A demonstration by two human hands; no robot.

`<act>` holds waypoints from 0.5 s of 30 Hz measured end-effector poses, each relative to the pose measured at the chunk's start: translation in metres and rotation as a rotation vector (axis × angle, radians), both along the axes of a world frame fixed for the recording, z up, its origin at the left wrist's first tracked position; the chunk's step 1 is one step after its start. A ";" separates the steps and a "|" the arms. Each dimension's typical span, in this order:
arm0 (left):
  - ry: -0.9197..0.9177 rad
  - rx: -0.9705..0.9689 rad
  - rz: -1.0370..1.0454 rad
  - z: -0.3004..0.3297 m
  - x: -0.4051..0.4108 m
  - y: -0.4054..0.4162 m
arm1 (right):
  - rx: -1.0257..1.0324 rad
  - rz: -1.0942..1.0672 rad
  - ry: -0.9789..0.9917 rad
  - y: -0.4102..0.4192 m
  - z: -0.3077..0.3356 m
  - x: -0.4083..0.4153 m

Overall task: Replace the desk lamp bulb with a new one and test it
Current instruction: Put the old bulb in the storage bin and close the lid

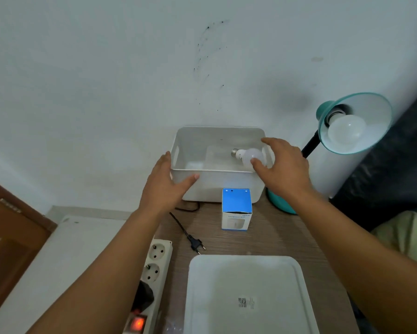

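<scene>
Your left hand [165,189] open, fingers spread, pressed on near wall of white bin [217,186]. Your right hand [283,168] open, reaching over bin's right rim, thumb touching loose bulb [249,157] lying inside on its side. Not gripped yet.

Lamp [354,124] on right has bulb [346,132] in socket. Plug [198,245] lies on bench [275,237], out of power strip [154,266]. Blue box [237,209] stands just before bin.

Step, my guess: fetching or dropping bulb in bin; can't tell which bulb is new.

Next: close fingers round glass, gently. Hold bin steady.
</scene>
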State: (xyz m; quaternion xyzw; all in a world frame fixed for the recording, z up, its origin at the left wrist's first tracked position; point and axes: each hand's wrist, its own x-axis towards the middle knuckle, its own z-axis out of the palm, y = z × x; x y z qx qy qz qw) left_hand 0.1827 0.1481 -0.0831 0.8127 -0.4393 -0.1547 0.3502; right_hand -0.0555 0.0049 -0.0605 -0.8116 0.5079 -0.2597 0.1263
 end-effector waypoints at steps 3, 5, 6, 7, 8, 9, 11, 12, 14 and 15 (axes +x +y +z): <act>-0.068 -0.042 0.009 0.003 -0.012 0.023 | 0.013 0.043 -0.152 0.029 -0.012 -0.024; -0.080 -0.057 -0.001 0.002 -0.027 0.045 | 0.047 0.092 -0.176 0.050 -0.026 -0.043; -0.081 -0.052 -0.013 0.000 -0.036 0.057 | 0.065 0.108 -0.178 0.061 -0.032 -0.053; -0.071 -0.043 -0.025 -0.003 -0.045 0.069 | 0.096 0.110 -0.177 0.072 -0.039 -0.064; -0.057 -0.036 -0.039 -0.005 -0.056 0.082 | 0.139 0.105 -0.166 0.084 -0.045 -0.075; -0.044 -0.034 -0.052 -0.008 -0.066 0.094 | 0.183 0.099 -0.139 0.097 -0.053 -0.087; -0.024 -0.020 -0.075 -0.016 -0.087 0.119 | 0.265 0.101 -0.076 0.120 -0.064 -0.107; -0.018 -0.010 -0.102 -0.022 -0.096 0.131 | 0.317 0.104 -0.055 0.131 -0.070 -0.115; -0.017 0.042 -0.173 -0.036 -0.113 0.155 | 0.408 0.122 0.002 0.151 -0.080 -0.130; -0.005 0.087 -0.197 -0.046 -0.117 0.165 | 0.440 0.131 0.027 0.159 -0.086 -0.137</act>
